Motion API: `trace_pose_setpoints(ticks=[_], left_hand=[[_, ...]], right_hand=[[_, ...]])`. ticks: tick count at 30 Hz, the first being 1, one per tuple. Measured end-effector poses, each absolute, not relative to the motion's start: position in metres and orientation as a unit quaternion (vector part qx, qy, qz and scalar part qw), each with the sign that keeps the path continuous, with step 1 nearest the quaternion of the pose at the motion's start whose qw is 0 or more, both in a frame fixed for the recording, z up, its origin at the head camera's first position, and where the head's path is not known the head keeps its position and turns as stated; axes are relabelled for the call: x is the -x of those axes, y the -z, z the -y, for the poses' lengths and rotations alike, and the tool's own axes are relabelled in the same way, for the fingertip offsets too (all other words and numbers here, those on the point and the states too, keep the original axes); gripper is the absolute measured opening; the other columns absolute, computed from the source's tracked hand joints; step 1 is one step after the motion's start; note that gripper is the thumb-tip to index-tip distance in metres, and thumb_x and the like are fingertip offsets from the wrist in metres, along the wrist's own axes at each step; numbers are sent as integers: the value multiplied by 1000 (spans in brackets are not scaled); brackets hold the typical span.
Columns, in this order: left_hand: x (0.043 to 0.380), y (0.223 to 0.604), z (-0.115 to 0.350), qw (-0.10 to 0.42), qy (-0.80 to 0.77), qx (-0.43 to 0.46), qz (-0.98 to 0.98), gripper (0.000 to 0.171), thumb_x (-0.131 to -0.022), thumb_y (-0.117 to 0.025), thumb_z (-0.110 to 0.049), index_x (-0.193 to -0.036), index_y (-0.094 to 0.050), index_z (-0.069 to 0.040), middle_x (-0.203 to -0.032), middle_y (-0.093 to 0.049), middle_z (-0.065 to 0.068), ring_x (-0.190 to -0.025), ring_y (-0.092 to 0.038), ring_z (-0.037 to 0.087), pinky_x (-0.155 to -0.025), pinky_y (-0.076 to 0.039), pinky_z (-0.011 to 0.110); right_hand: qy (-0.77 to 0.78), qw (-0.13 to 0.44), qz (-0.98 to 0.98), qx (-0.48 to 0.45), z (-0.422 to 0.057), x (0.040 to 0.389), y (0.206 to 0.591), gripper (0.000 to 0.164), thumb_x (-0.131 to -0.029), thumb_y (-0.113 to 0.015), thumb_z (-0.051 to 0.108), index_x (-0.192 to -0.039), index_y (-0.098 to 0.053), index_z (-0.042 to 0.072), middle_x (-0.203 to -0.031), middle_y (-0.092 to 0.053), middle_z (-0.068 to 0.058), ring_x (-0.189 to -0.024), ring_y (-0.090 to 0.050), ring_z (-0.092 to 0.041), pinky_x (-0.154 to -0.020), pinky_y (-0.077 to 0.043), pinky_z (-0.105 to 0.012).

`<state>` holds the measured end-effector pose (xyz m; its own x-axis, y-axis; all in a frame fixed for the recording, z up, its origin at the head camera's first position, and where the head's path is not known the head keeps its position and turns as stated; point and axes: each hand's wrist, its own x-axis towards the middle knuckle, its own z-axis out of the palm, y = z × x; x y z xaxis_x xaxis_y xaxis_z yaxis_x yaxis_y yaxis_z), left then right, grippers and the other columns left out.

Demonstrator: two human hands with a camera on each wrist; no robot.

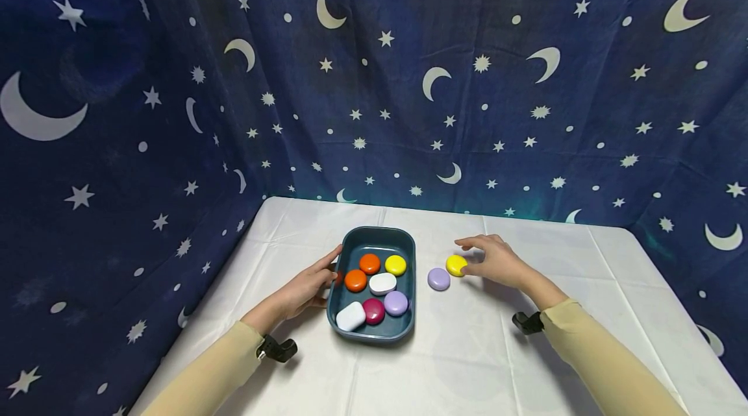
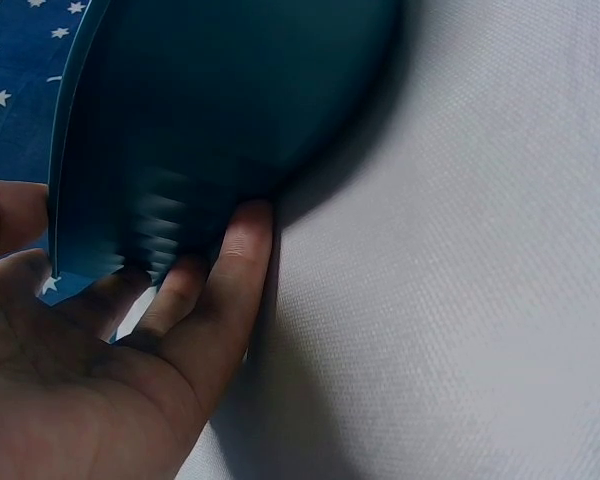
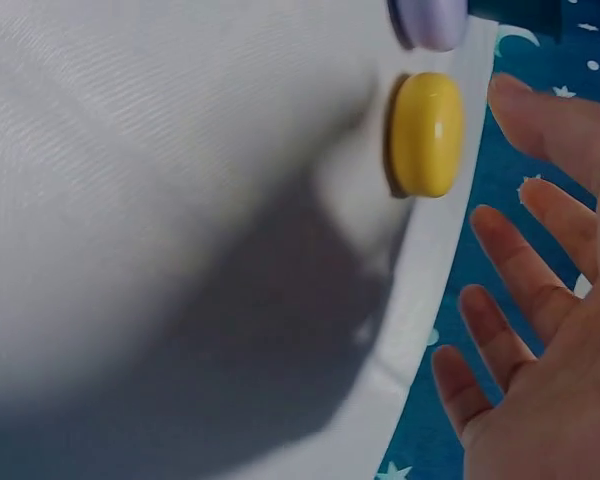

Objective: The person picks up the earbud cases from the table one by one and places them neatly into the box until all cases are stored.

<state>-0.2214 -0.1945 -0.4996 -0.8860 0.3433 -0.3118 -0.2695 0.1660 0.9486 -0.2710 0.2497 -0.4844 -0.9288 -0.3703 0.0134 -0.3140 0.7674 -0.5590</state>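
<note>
A dark blue-green tray lies on the table, holding several smooth, rounded candy-like pieces in orange, yellow, white, purple and dark red. At its left side is my left hand, its fingers against the outer wall; the left wrist view shows the fingertips touching that wall low down. Right of the tray, a yellow round piece sits beside a light purple one. My right hand hovers at the yellow piece, thumb and fingers spread around it. In the right wrist view a gap separates the fingers from it.
A white cloth covers the table. Dark blue curtains with moons and stars hang behind and to the sides. Each wrist carries a black strap device, one on the left and one on the right.
</note>
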Motion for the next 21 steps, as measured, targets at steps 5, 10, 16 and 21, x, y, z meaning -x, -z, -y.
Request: trace_pose_setpoints(ticks=[5, 10, 16, 21], left_hand=[[221, 499, 194, 241, -645, -27, -725, 67, -101, -47, -19, -163, -27, -37, -159, -34, 17, -122, -52, 36, -86, -55, 53], [222, 499, 194, 245, -645, -28, -723, 67, -102, -47, -19, -163, -26, -36, -158, -34, 18, -121, -52, 36, -87, -55, 52], [221, 498, 194, 242, -643, -27, -726, 67, -102, -46, -19, -163, -26, -36, -157, -35, 17, -120, -52, 35, -86, -55, 52], [221, 497, 194, 242, -644, -22, -725, 67, -101, -47, -19, -162, -28, -38, -159, -34, 16, -119, -53, 34, -86, -55, 51]], right_hand=[[264, 76, -946, 170, -250, 274, 494, 73, -78, -88, 38, -142, -62, 15, -125, -68, -7, -118, -48, -33, -99, -37, -57], [258, 82, -950, 155, -250, 276, 500, 73, -76, -89, 38, -140, -63, 14, -121, -67, -5, -114, -49, -31, -95, -38, -55], [262, 77, -951, 148, -249, 278, 504, 68, -75, -90, 37, -134, -67, 14, -112, -67, -1, -109, -49, -28, -91, -38, -50], [262, 69, -950, 152, -248, 278, 507, 64, -74, -91, 35, -130, -68, 13, -106, -66, 1, -104, -49, -27, -86, -37, -47]])
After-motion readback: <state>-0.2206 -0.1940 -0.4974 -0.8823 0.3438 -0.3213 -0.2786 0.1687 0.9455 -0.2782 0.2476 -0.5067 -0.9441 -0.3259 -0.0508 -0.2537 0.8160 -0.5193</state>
